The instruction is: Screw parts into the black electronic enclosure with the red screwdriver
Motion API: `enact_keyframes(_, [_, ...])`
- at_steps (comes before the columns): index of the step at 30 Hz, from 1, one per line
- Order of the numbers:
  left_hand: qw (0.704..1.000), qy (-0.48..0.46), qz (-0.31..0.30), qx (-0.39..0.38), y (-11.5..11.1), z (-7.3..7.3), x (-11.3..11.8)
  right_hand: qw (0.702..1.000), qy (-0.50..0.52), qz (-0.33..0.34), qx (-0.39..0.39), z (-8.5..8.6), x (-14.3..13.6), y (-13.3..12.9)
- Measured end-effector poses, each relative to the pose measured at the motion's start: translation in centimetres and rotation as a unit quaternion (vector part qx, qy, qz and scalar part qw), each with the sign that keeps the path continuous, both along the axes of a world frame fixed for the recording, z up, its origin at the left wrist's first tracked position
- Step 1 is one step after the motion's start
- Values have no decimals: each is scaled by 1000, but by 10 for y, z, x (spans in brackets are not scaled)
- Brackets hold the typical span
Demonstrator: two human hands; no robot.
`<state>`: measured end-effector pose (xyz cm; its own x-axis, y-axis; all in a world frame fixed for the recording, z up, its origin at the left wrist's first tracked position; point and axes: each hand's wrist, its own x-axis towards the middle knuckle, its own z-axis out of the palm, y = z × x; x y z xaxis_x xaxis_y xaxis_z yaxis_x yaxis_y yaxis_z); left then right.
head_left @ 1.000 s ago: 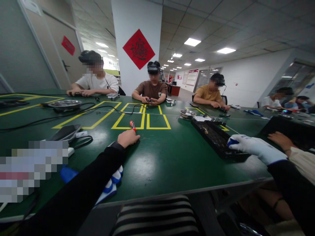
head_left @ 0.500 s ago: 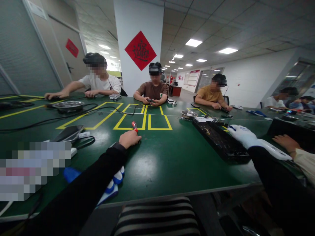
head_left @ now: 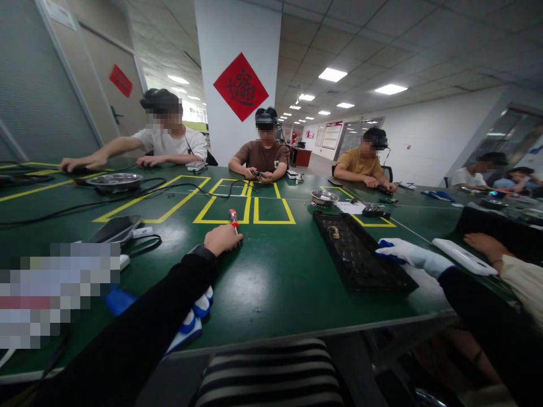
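Observation:
My bare left hand (head_left: pixel 221 239) rests on the green tabletop, closed around a screwdriver (head_left: pixel 233 217) with a red and clear handle. The handle sticks out past the fingers, and part of the shaft is hidden by them. My right hand (head_left: pixel 401 251) wears a white glove with blue fingertips. Its fingers grip the right edge of a long black plastic tray-like housing (head_left: pixel 356 257), which lies slantwise on the table. Small metallic bits (head_left: pixel 335 232) sit in the housing's far end. A blue-and-white glove (head_left: pixel 201 308) lies under my left forearm.
A white elongated device (head_left: pixel 464 257) and another person's hand (head_left: pixel 483 246) are at the right. Metal bowls (head_left: pixel 324 197) and a black circuit part (head_left: pixel 375 211) stand farther back. A phone (head_left: pixel 116 229) and cables lie left. Several people sit across the table.
My right hand has come nearer and to the left, and the black housing has shifted left with it. My left hand stays almost still with the screwdriver.

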<state>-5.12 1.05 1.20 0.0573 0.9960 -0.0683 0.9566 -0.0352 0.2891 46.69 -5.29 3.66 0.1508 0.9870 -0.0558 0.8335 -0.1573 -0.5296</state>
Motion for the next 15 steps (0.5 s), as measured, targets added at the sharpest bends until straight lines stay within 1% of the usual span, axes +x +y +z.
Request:
enact_keyframes(2, [1000, 6, 5, 0, 1, 0, 0, 997, 50, 44, -27, -3, -29, -4])
enact_keyframes(4, [1000, 10, 7, -1, 2, -1, 0, 994, 67, 79, -33, -9, -63, -2])
enact_keyframes(5, [1000, 11, 8, -2, 2, -1, 1, 993, 70, 90, -24, -11, -81, 2])
enact_keyframes(6, [1000, 12, 12, -2, 2, -2, 1, 993, 59, 102, -14, -15, -100, 7])
enact_keyframes(7, [1000, 14, 22, 4, 2, -2, 1, 994, 30, 105, 12, -17, -119, 14])
enact_keyframes(10, [996, 31, 75, 43, 0, -3, 2, 989, -46, 110, 87, -24, -174, 40])
enact_keyframes(12, [992, 40, 101, 60, -1, -4, 3, 986, -49, 119, 106, -27, -206, 58])
enact_keyframes(15, [992, 46, 98, 58, 2, -6, 2, 984, -38, 121, 122, -30, -237, 77])
